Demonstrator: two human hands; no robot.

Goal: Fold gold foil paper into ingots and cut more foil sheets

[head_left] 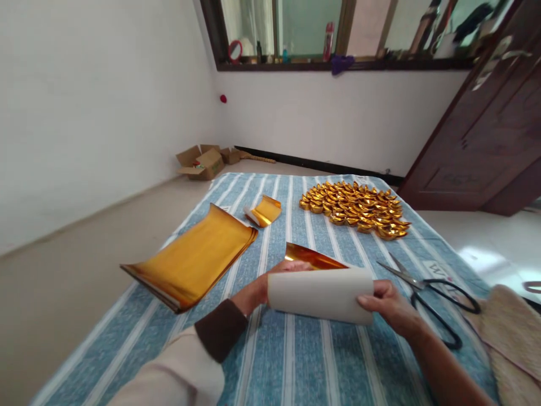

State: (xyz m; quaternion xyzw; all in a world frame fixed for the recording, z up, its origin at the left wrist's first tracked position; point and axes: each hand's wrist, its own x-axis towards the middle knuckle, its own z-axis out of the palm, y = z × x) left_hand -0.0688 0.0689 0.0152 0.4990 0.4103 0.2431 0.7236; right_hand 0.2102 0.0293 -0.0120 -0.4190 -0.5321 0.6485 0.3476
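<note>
A sheet of gold foil paper [321, 294] is curled over above the tablecloth, its white back facing me and its shiny gold side showing behind. My right hand [391, 307] pinches its right end, thumb on the white side. My left hand [291, 266] grips the sheet from the left; the curled paper hides part of its fingers. Left of my hands lies a stack of gold foil sheets [194, 254] with raised corners. Beyond it sits a smaller curled piece of gold foil paper [265, 211]. Black-handled scissors [416, 282] rest with blades apart, right of my right hand.
Many folded gold paper ingots [355, 206] cluster at the table's far right. A blue and white striped cloth [304, 361] covers the table. A beige fabric item [511, 332] lies at the right edge. An opened cardboard box [202, 163] stands on the floor beyond.
</note>
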